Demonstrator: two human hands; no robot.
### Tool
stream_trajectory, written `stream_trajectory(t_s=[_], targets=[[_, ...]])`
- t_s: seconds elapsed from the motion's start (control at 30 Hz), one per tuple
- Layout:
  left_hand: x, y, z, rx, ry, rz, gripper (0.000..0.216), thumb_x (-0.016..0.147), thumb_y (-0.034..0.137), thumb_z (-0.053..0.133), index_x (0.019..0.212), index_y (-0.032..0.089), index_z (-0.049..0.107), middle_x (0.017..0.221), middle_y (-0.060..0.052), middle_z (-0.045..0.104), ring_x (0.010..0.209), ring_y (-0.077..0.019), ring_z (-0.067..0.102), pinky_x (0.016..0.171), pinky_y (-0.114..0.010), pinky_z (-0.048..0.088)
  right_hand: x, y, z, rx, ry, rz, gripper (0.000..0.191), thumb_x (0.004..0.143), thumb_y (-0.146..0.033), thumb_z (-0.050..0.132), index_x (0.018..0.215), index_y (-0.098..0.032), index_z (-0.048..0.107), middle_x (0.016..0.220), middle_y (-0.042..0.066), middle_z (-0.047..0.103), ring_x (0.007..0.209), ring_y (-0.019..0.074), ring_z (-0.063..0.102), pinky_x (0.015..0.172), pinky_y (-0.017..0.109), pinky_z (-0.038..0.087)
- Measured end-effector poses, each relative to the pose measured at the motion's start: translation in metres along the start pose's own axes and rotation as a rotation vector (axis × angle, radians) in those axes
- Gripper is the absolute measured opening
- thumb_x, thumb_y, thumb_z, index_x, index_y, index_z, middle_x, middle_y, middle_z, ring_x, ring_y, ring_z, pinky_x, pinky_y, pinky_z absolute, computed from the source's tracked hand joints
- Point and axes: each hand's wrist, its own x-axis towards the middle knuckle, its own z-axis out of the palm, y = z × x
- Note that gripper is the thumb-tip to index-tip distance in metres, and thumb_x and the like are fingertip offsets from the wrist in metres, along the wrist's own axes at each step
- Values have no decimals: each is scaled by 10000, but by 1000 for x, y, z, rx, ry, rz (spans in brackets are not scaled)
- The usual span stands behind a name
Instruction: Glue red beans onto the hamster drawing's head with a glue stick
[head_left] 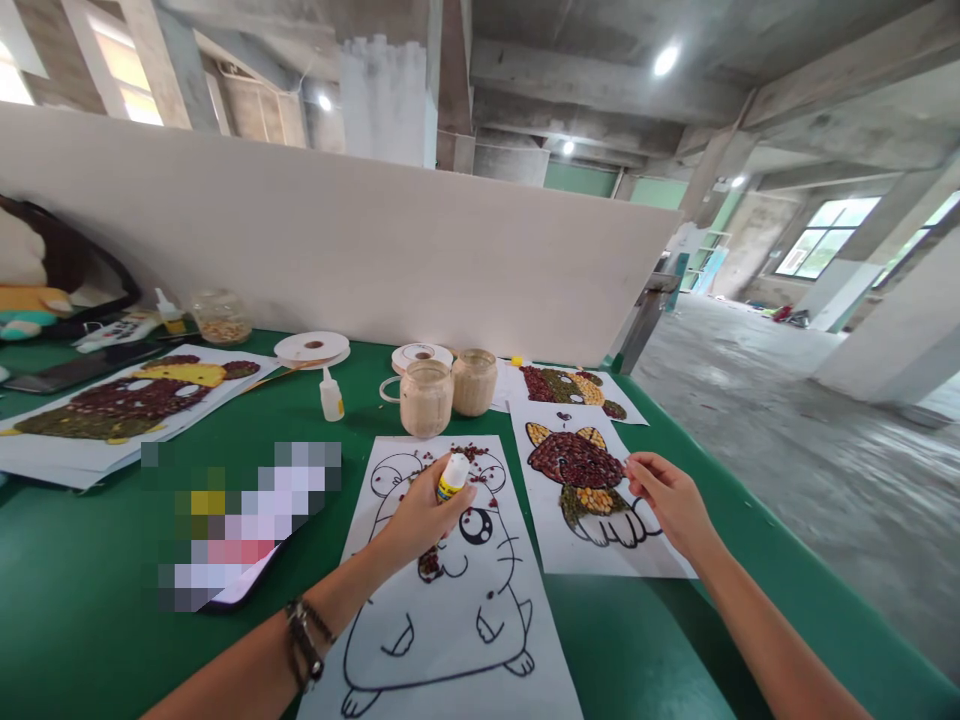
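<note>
My left hand [424,515] is closed around a small white glue bottle [453,476] with a yellow label, held over a cartoon hamster line drawing [450,620] on white paper. A few dark beans lie along the drawing's top and on its face. My right hand [667,500] rests at the right edge of a bean-covered animal picture [581,480], its fingers pinched together; anything between them is too small to make out.
Two glass jars [426,397] of pale grains stand behind the drawing, beside tape rolls [311,349] and another glue bottle [331,395]. More bean pictures [127,400] lie left and behind. A phone [240,540] lies left of the drawing. The green table's right edge [750,500] drops to concrete floor.
</note>
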Motion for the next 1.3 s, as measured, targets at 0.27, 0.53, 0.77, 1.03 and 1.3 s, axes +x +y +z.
stream_trajectory(t_s=[0.27,0.53,0.77,1.03,1.3], targets=[[0,2,0,-1,12,2,191,684,319,468,667,194,324,414,123,303,338,-30,281,348,-159,254,1,7,-8,-156,20,-50,249,524,-387,604,621,-163,551,443,-48,461,432,72,402,460,224,337],[2,-3,-1,23,7,0,190,691,313,475,669,196,326,402,124,305,331,-32,285,348,-163,261,-6,6,-22,-323,81,-97,217,532,-377,556,607,-173,549,413,-39,460,416,95,428,431,228,353],[4,-6,-1,-36,-1,2,196,690,308,492,666,199,331,403,120,308,331,-30,279,347,-165,250,-15,22,-32,-527,129,-248,227,557,-396,545,607,-178,578,633,40,598,540,142,535,508,257,449],[6,-12,1,-25,8,-18,195,699,308,493,677,192,337,461,107,335,344,-17,292,343,-155,253,-19,29,-31,-683,-71,-485,187,692,-350,489,637,-188,567,652,36,585,523,123,530,496,234,453],[5,-9,2,-11,6,-44,194,687,302,501,667,194,342,450,105,332,346,-23,297,345,-162,266,-20,29,-29,-786,-180,-530,201,724,-362,444,635,-214,547,655,37,607,489,126,520,495,251,449]])
